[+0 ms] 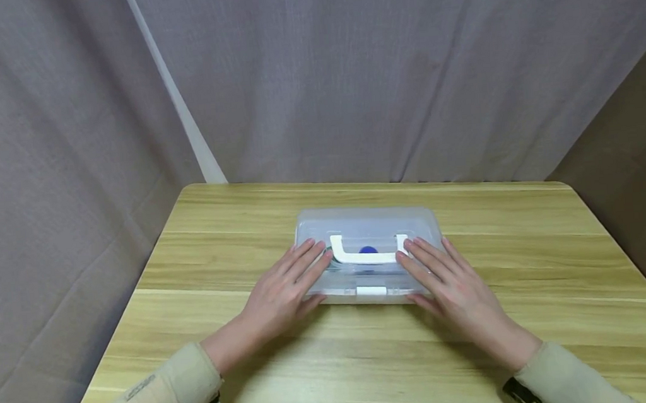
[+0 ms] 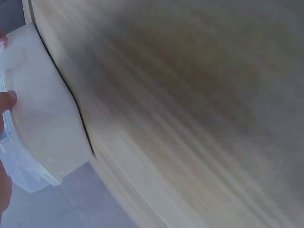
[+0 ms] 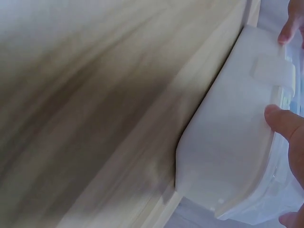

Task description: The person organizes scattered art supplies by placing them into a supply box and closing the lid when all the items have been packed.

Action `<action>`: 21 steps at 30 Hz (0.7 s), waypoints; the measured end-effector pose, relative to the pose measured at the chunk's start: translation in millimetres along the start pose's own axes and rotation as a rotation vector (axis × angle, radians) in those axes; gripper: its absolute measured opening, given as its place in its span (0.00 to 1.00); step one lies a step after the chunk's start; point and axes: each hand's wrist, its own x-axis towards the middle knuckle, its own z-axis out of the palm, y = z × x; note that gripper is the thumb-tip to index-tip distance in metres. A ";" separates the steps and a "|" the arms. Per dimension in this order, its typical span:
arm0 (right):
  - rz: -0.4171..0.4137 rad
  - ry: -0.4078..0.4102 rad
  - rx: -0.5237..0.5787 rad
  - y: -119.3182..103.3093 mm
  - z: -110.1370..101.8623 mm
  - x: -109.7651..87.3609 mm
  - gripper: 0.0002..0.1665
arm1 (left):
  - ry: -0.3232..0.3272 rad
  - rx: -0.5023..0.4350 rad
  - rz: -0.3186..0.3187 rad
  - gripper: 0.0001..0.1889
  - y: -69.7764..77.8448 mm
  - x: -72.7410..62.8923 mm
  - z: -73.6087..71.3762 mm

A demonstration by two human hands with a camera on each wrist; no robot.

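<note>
A translucent plastic storage box (image 1: 370,218) with a white carrying handle (image 1: 366,259) and a white front latch (image 1: 372,290) lies on the table, its lid down. My left hand (image 1: 279,293) rests on the lid's left part, fingers straight, thumb at the front edge. On the right part lies my right hand (image 1: 459,289), its fingers extended beside and partly over the handle's end, its thumb (image 3: 280,118) against the front rim. Through the lid a blue round thing (image 1: 368,250) shows; the rest of the contents is unclear. The left wrist view shows the box's pale front wall (image 2: 47,104).
The wood-grain table (image 1: 314,379) extends on all sides of the box. Grey curtains (image 1: 320,88) hang behind it and to the left, and a brown panel (image 1: 633,158) stands along the right.
</note>
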 end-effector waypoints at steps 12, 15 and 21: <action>0.051 -0.103 0.002 19.1 4.8 3.7 0.38 | -0.064 -0.051 -0.048 0.41 -12.0 14.8 7.5; 0.056 -0.095 0.008 20.7 5.6 5.6 0.38 | -0.071 -0.052 -0.057 0.42 -13.9 15.7 9.9; 0.105 -0.088 0.066 22.3 1.2 3.3 0.44 | -0.094 -0.057 -0.116 0.46 -19.7 12.6 8.9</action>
